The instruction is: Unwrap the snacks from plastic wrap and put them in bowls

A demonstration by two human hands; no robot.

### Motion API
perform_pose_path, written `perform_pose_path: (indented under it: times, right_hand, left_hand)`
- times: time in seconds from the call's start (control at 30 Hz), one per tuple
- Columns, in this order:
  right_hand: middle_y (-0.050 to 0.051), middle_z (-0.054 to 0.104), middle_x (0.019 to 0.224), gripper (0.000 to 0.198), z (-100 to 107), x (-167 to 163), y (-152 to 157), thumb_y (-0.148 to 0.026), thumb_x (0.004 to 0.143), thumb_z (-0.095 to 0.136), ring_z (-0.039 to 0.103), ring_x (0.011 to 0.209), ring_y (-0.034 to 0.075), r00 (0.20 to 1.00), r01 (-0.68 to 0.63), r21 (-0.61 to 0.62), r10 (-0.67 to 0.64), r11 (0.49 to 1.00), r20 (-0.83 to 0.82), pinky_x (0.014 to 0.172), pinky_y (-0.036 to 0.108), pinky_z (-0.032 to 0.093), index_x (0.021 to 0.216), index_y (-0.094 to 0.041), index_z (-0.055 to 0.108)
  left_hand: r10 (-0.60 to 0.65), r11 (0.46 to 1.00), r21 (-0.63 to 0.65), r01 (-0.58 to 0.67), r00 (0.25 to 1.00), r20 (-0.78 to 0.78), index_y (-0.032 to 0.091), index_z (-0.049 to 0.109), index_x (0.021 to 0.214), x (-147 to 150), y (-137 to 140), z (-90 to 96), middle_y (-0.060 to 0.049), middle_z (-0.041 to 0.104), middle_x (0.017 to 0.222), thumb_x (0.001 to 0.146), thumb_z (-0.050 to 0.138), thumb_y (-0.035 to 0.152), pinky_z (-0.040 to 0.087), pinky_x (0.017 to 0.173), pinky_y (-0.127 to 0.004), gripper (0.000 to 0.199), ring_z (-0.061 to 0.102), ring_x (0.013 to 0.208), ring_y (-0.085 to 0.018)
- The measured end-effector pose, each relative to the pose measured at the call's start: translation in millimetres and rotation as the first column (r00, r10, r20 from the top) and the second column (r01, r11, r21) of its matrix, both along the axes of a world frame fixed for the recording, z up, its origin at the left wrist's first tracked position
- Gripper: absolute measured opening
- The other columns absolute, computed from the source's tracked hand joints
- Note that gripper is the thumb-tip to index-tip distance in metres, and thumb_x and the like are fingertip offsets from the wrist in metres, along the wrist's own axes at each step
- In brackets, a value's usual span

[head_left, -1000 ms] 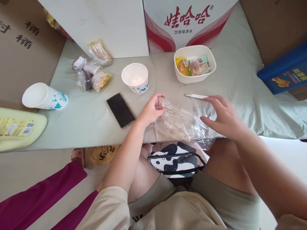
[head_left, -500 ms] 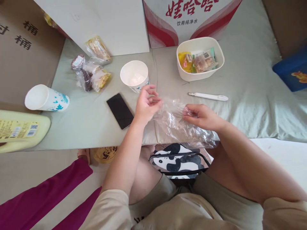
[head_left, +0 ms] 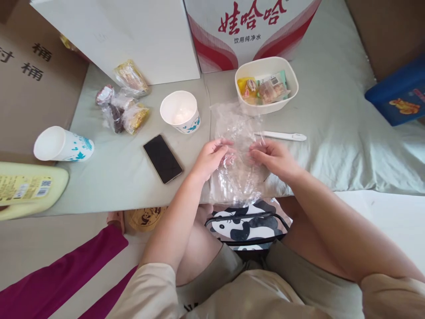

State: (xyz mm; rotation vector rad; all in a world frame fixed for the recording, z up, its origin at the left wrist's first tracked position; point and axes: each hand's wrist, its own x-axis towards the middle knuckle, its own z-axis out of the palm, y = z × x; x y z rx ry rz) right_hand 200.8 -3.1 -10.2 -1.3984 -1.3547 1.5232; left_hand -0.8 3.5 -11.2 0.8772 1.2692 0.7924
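Note:
A crumpled clear plastic bag stretches between my two hands, its lower end at the table's front edge. My left hand is closed on the bag's left side. Opposite it, my right hand pinches the right side between thumb and fingers. The bag's upper part reaches toward a white bowl that holds several wrapped snacks. Behind my right hand lies a white utility knife. Up and to the left of my left hand stands a paper cup with something whitish inside.
A phone lies left of my left arm. Farther left are several wrapped snacks, a paper cup on its side and a yellow jug. Boxes line the back. Another person's purple-clad leg shows at lower left.
My left hand has come down from beside the paper cup and closed on the bag. The bag now spreads upright between both hands. The view has shifted slightly.

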Motion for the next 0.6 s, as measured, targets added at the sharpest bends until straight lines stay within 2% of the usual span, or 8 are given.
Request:
perform_pose_path:
  times: [0.07,0.13,0.27,0.33,0.43,0.53,0.6]
  right_hand:
    - [0.001,0.068,0.071,0.027,1,-1,-1,-0.046,0.077,0.068,0.062,0.055,0.016,1.0,-0.018,-0.046,0.018,0.999,0.017,0.053,0.029,0.049,0.089,-0.024,0.056]
    - [-0.003,0.065,0.063,0.028,2,-3,-1,-0.044,0.079,0.064,0.058,0.048,0.014,1.0,0.003,-0.045,-0.004,0.999,-0.004,0.049,0.028,0.046,0.098,-0.025,0.055]
    - [-0.009,0.059,0.057,0.037,4,-7,-4,-0.038,0.081,0.061,0.055,0.048,0.014,0.989,0.049,0.033,-0.044,0.998,-0.138,0.053,0.028,0.046,0.116,-0.029,0.053]
    - [-0.009,0.058,0.059,0.032,5,-7,-6,-0.038,0.082,0.061,0.054,0.049,0.013,0.967,0.069,0.056,-0.053,0.996,-0.251,0.053,0.028,0.045,0.112,-0.029,0.055]
    - [-0.007,0.057,0.063,0.019,7,-5,-7,-0.039,0.08,0.064,0.051,0.048,0.011,0.932,0.091,0.063,-0.063,0.994,-0.357,0.051,0.027,0.04,0.094,-0.028,0.057]
    - [-0.004,0.059,0.068,0.017,7,-3,-5,-0.037,0.074,0.068,0.051,0.05,0.011,0.933,0.095,0.014,-0.084,0.995,-0.35,0.051,0.028,0.039,0.077,-0.025,0.056]
    - [-0.001,0.06,0.07,0.014,6,-2,-1,-0.033,0.069,0.069,0.054,0.055,0.013,0.94,0.089,-0.051,-0.1,0.995,-0.326,0.054,0.029,0.041,0.072,-0.023,0.059]
  left_hand:
    - [-0.005,0.997,0.072,0.014,0.993,-0.121,0.02,0.063,0.11,-5,2,-4.1,0.0,0.071,0.071,0.093,0.057,0.025,0.049,0.05,-0.021,0.018,0.067,0.055,-0.012]
    - [-0.045,0.99,0.123,0.064,0.987,-0.155,0.021,0.06,0.115,-10,2,-5.8,0.003,0.066,0.06,0.093,0.057,0.031,0.044,0.044,-0.021,0.024,0.062,0.046,-0.012]
    - [-0.107,0.98,0.172,0.102,0.994,0.019,0.025,0.054,0.12,-20,-4,0.4,0.006,0.064,0.059,0.087,0.064,0.042,0.043,0.043,-0.021,0.039,0.056,0.041,-0.011]
    - [-0.088,0.98,0.19,0.067,0.991,0.103,0.026,0.055,0.115,-23,-7,5.4,0.007,0.061,0.059,0.084,0.066,0.042,0.043,0.044,-0.022,0.037,0.055,0.042,-0.01]
    - [-0.044,0.983,0.185,0.007,0.979,0.197,0.023,0.06,0.091,-26,-8,9.8,0.005,0.061,0.062,0.08,0.067,0.034,0.046,0.048,-0.024,0.017,0.056,0.048,-0.01]
    - [-0.034,0.992,0.129,0.003,0.971,0.237,0.019,0.06,0.07,-28,-4,7.7,0.001,0.062,0.062,0.073,0.066,0.024,0.048,0.052,-0.025,0.008,0.059,0.053,-0.011]
    - [-0.023,0.994,0.106,-0.003,0.97,0.243,0.017,0.063,0.065,-29,2,3.1,0.0,0.063,0.061,0.07,0.062,0.019,0.049,0.055,-0.025,0.005,0.06,0.055,-0.011]
